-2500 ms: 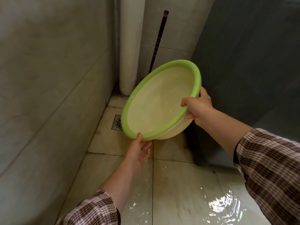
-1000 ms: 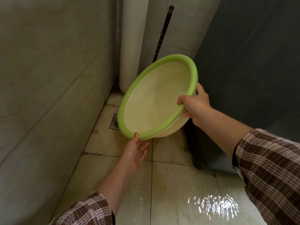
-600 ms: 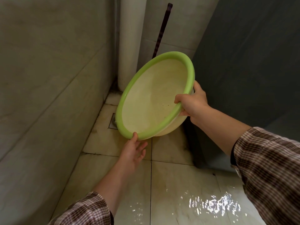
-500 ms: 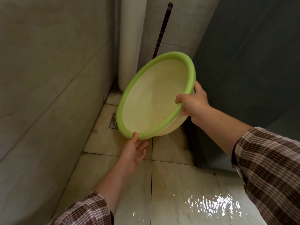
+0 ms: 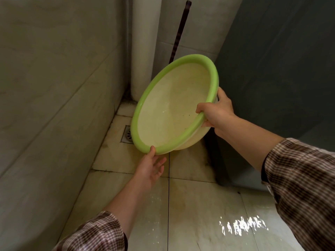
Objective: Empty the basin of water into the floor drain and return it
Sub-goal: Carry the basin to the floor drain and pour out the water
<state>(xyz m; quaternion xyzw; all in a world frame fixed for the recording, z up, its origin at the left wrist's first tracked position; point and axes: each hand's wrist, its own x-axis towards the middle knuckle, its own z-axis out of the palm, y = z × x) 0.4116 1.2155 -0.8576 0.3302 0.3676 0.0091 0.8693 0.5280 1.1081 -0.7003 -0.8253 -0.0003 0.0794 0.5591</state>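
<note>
A round cream basin with a green rim (image 5: 174, 105) is tipped steeply toward the left, its inside wet and holding no pool of water. My right hand (image 5: 216, 113) grips its right rim, thumb over the green edge. My left hand (image 5: 150, 168) supports the lowest part of the rim from below, thumb on the edge and fingers spread underneath. The square floor drain (image 5: 126, 134) lies in the corner tile just left of the basin's low edge, partly hidden behind it.
Tiled walls close in on the left and behind. A white pipe (image 5: 143, 44) stands in the corner with a dark rod (image 5: 178, 31) leaning beside it. A dark grey panel (image 5: 275, 69) rises on the right. The floor tiles (image 5: 199, 214) are wet and shiny.
The basin has stayed tipped in both hands with only a slight drift. The view has shifted a little, and the reflections on the wet floor have changed.
</note>
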